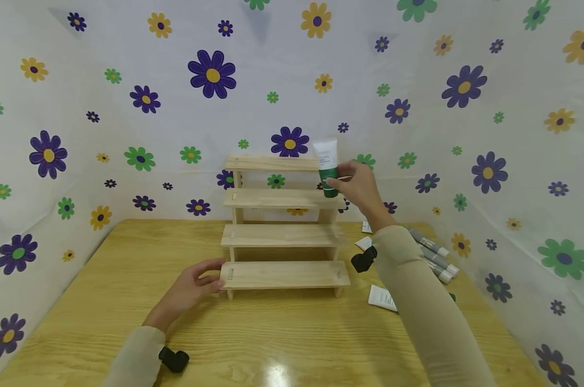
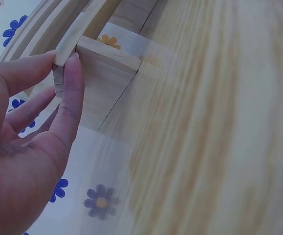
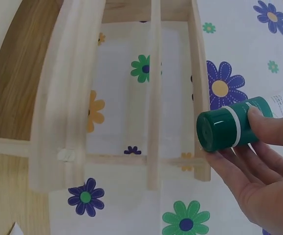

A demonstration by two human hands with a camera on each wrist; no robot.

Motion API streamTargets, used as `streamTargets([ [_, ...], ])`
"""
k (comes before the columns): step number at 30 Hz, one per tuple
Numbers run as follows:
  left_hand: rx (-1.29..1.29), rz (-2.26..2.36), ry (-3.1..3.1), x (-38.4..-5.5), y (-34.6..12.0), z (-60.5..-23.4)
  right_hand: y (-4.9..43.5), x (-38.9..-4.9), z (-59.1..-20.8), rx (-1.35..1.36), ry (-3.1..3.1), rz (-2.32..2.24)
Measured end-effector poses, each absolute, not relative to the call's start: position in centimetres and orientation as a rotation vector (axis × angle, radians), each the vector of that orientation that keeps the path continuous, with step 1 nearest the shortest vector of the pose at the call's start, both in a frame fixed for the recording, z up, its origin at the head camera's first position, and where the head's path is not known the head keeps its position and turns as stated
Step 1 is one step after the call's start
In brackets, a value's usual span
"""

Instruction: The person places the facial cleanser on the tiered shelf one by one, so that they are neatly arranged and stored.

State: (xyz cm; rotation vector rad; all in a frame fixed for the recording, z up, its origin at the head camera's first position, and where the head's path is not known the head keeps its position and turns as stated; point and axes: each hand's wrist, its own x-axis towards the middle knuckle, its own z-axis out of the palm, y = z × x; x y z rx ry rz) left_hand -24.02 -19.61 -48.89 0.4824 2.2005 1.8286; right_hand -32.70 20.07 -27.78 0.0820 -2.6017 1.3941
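Observation:
A pale wooden stepped rack (image 1: 282, 236) with several shelves stands on the table. My right hand (image 1: 361, 188) holds a white and green squeeze tube (image 1: 328, 167) near the right end of the top shelves, its green cap pointing down. Seen from the right wrist, the tube's green capped end (image 3: 229, 125) lies between thumb and fingers, close to the top shelf's edge. On the other side, my left hand (image 1: 190, 287) pinches the left end of the lowest shelf; in the left wrist view the thumb and a finger (image 2: 73, 98) grip that shelf's end (image 2: 70, 44).
Several grey and white tubes (image 1: 437, 258) lie on the table at the right, partly behind the right forearm. A white tube (image 1: 382, 297) lies nearer the front. Flowered cloth (image 1: 253, 118) hangs behind and at both sides of the wooden table (image 1: 272, 333).

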Motion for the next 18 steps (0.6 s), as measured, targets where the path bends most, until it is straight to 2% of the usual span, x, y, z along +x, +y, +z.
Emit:
streamTargets([
  [18, 0.466, 1.834, 2.191, -24.2, -19.5, -48.9, 14.6, -35.2, -25.2, 0.118, -2.396, 1.752],
])
